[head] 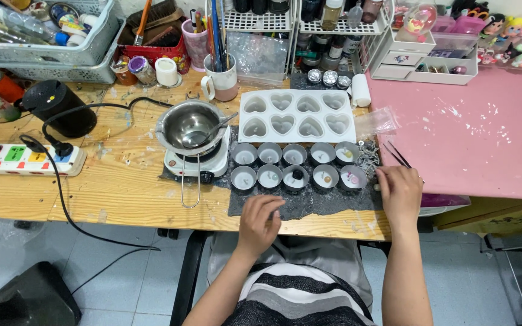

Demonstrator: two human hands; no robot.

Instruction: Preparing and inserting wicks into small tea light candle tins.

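Note:
My left hand [260, 218] rests with curled fingers on the front edge of a dark glittery mat [309, 204], holding nothing that I can see. My right hand [399, 192] sits at the mat's right edge and grips thin dark tweezers [397, 154] that stick up and away. On the mat stand two rows of small round tins [297, 166], several with small objects inside. Behind them lies a white mould with heart-shaped cavities [297, 116].
A metal melting pot with a spoon [191, 125] sits on a small white hot plate [197, 162] left of the mat. A power strip [25, 160], black cable and black cup stand at left. Baskets, racks, brushes and a pink table [472, 133] surround the area.

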